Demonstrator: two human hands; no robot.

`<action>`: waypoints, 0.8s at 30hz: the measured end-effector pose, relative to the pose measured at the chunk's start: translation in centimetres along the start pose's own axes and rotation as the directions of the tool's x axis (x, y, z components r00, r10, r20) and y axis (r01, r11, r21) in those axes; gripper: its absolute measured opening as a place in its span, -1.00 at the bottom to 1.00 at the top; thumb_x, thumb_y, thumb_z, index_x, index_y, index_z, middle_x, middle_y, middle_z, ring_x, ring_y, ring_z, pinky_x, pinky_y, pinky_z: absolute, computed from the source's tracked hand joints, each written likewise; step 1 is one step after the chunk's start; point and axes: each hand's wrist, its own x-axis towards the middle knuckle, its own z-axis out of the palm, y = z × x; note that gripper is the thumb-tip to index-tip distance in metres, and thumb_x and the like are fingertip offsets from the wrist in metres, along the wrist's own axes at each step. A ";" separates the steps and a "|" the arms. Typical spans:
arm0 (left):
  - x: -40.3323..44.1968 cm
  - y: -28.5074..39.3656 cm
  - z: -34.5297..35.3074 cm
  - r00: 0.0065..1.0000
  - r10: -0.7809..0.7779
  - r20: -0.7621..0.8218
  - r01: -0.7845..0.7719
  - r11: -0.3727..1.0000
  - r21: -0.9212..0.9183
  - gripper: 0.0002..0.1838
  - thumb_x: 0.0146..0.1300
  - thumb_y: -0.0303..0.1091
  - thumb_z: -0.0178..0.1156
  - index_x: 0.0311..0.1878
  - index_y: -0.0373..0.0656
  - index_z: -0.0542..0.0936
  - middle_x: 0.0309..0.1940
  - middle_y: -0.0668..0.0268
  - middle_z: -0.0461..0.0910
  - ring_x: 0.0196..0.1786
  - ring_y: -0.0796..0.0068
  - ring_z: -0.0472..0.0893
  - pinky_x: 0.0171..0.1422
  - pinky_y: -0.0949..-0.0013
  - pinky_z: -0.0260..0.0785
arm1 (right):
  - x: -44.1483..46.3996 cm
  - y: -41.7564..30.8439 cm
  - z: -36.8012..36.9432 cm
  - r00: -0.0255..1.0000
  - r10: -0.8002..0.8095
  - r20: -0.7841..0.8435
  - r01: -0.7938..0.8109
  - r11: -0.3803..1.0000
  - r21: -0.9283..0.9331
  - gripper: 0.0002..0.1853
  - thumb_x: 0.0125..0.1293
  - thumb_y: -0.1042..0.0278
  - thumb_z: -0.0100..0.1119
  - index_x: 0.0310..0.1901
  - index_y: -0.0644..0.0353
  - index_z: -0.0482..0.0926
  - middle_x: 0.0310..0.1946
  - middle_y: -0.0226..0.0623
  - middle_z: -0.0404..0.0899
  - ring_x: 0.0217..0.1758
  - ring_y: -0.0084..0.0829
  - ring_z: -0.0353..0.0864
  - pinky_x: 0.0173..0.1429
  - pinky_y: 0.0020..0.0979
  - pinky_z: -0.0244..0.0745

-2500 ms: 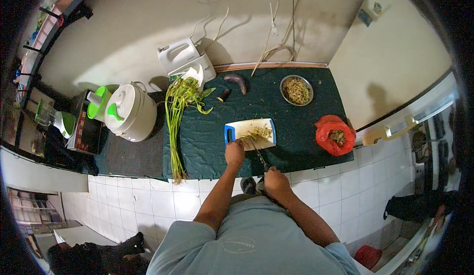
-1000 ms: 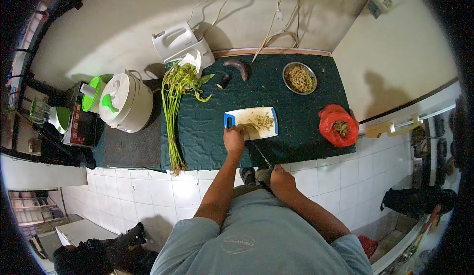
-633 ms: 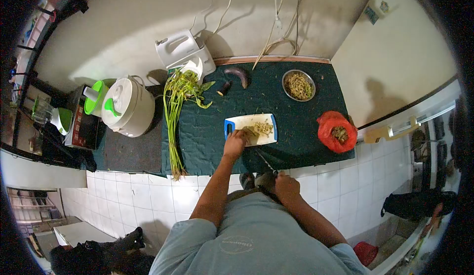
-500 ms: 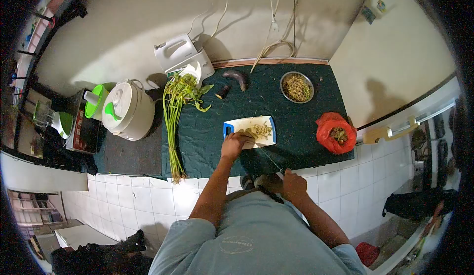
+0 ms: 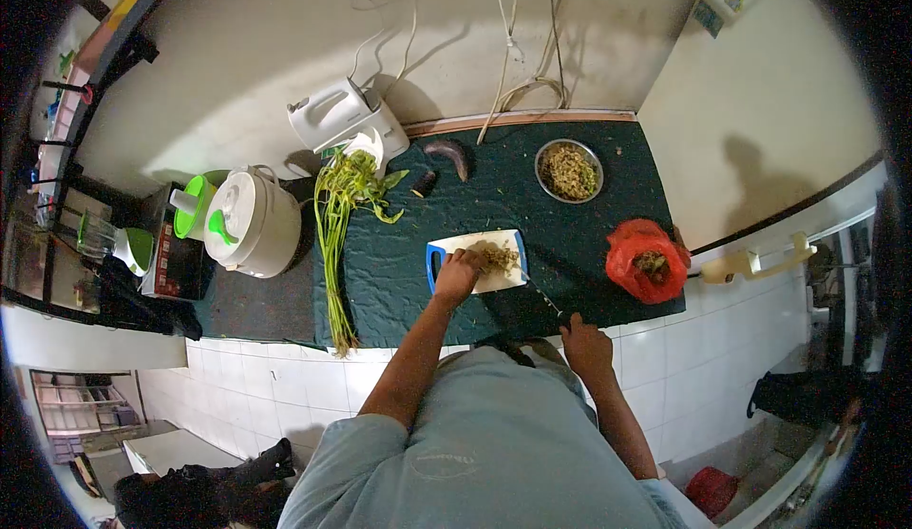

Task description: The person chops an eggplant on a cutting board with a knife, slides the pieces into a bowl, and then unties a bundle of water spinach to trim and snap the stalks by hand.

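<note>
A white cutting board point(image 5: 458, 244) with blue ends lies near the front of the table, bearing a small heap of chopped greenish vegetable point(image 5: 498, 259). My left hand point(image 5: 458, 275) rests on the board's left part, its fingers curled down beside the heap; whatever is under the fingertips is hidden. Gripped by its dark handle, a knife point(image 5: 542, 297) is in my right hand point(image 5: 587, 347) just off the table's front edge. The blade slants up and left, its tip by the board's right end.
Long green-stemmed vegetables point(image 5: 332, 254) lie left of the board. Behind it are an eggplant point(image 5: 448, 157), a cut eggplant piece point(image 5: 425, 184) and a white hand mixer point(image 5: 334, 116). A metal bowl of chopped food point(image 5: 568, 171) and a red plastic bag point(image 5: 632, 261) stand right; a rice cooker point(image 5: 249, 221) stands left.
My right hand has drawn the knife to the right, so its blade no longer crosses the board by my left fingers. The chopped pieces look more bunched together. The view has shifted slightly.
</note>
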 end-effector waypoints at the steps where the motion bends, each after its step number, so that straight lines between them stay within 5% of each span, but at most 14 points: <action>1: -0.1 0.1 -0.3 1.000 -0.002 0.005 0.002 1.000 0.004 -0.72 0.18 -0.35 0.10 -0.04 0.06 0.63 0.01 0.37 0.56 0.11 0.25 0.48 0.16 0.13 0.31 | 0.2 0.2 0.1 1.000 -0.003 0.003 0.003 1.000 0.005 -0.69 0.37 0.06 0.08 -0.19 0.18 0.41 -0.52 -0.05 0.62 -0.43 -0.06 0.68 -0.37 -0.09 0.57; 6: -0.8 -1.7 -1.3 0.996 -0.062 0.062 0.054 0.992 0.115 -0.77 0.19 -0.34 0.06 -0.14 0.11 0.65 -0.08 0.39 0.58 0.03 0.28 0.52 0.12 0.15 0.33 | 1.5 1.7 1.2 1.000 0.003 0.019 -0.004 0.998 0.059 -0.67 0.37 0.04 0.07 -0.14 0.19 0.43 -0.47 0.00 0.63 -0.37 -0.01 0.68 -0.30 -0.04 0.58; 13: 0.5 -1.0 -1.4 0.997 -0.061 -0.040 0.061 0.998 0.012 -0.83 0.19 -0.25 0.13 -0.20 0.00 0.64 -0.14 0.34 0.59 0.01 0.24 0.51 0.11 0.12 0.34 | 2.7 1.9 1.0 0.999 0.007 0.048 -0.011 0.996 0.087 -0.67 0.37 0.04 0.06 -0.14 0.18 0.43 -0.44 0.02 0.63 -0.35 0.03 0.67 -0.27 0.00 0.57; 20: 2.9 2.9 -0.7 0.966 -0.241 0.093 0.232 0.968 0.101 -0.83 0.19 -0.21 0.18 -0.26 -0.08 0.60 -0.23 0.26 0.58 -0.03 0.19 0.53 0.01 0.09 0.38 | 3.2 2.7 1.8 0.999 -0.047 -0.022 0.049 0.992 0.112 -0.69 0.36 0.06 0.08 -0.18 0.18 0.42 -0.48 0.01 0.62 -0.39 0.02 0.66 -0.32 0.00 0.55; 24: 2.5 2.4 0.6 0.976 -0.194 0.103 0.182 0.976 0.119 -0.83 0.20 -0.25 0.15 -0.23 -0.09 0.61 -0.22 0.24 0.58 -0.02 0.18 0.52 0.04 0.10 0.36 | 3.1 2.5 1.2 0.999 -0.036 0.004 0.035 0.993 0.116 -0.70 0.36 0.08 0.09 -0.19 0.18 0.43 -0.48 0.00 0.62 -0.39 0.03 0.65 -0.30 0.00 0.55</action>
